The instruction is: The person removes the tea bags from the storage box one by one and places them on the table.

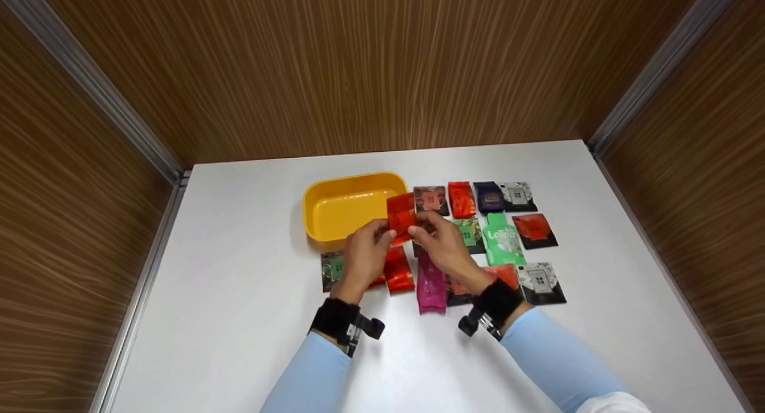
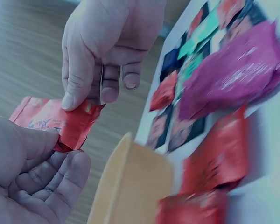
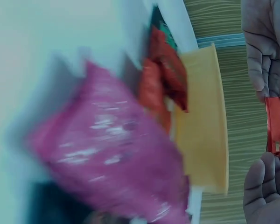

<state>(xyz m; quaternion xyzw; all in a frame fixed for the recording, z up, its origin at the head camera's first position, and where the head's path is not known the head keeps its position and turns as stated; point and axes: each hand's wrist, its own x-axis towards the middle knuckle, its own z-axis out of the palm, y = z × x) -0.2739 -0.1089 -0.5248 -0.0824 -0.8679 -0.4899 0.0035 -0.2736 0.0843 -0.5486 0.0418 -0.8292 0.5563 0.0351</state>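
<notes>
A small shiny red sachet [image 1: 401, 214] is held up off the table between both hands, close to the right end of the yellow tray. My left hand [image 1: 366, 256] pinches one edge of it between thumb and fingers. On the opposite edge, the thumb and fingers of my right hand [image 1: 447, 245] pinch it too. In the left wrist view, the red sachet [image 2: 74, 121] shows faint dark print and both thumbs on its face. Below the hands lie a magenta packet [image 1: 431, 287] and a red packet [image 1: 398, 271]; another red one is partly hidden by my left hand.
The yellow tray [image 1: 308, 216] stands behind my left hand. Several flat sachets lie in rough rows to the right, among them a green packet [image 1: 504, 241], a dark purple packet [image 1: 489, 196] and a black-and-white sachet [image 1: 541, 283]. Wood-grain panels [image 1: 382, 72] enclose the white table [image 1: 227, 269].
</notes>
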